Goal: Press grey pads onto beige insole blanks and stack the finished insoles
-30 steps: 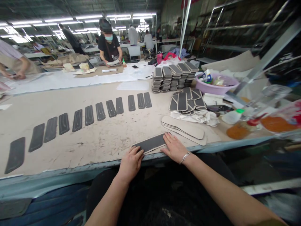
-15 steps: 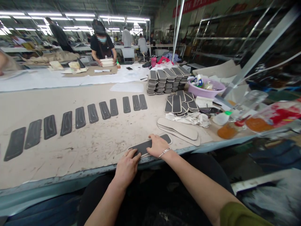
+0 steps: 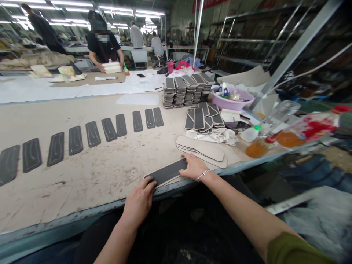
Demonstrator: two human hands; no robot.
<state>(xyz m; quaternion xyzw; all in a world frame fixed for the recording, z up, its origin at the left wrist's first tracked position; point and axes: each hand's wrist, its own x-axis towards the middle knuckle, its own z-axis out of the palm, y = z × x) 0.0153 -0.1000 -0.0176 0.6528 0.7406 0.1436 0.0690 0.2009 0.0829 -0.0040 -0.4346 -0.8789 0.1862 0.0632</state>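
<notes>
A long dark grey panel with rounded corners and a pale border (image 3: 166, 171) lies at the table's front edge, apparently on another pale piece. My left hand (image 3: 139, 198) grips its left end, fingertips on the top face. Across the right end, my right hand (image 3: 194, 167) holds it between thumb and fingers, hiding that end. Just beyond the right hand is a small stack of pale insole-shaped pieces (image 3: 200, 147). A row of glossy dark panels (image 3: 75, 140) runs across the table to the left. Loose pale-edged panels (image 3: 199, 118) lie in a heap farther back.
Tall stacks of panels (image 3: 176, 93) stand behind the heap, beside a purple basin (image 3: 233, 102). At the right are a crumpled white cloth (image 3: 220, 136), a green-capped bottle (image 3: 250, 134) and bottles of amber liquid (image 3: 257, 148). A co-worker (image 3: 103, 47) works across the table.
My right hand has moved right along the panel, from near its middle to its right end. My left hand stays at the left end. The view has shifted slightly right.
</notes>
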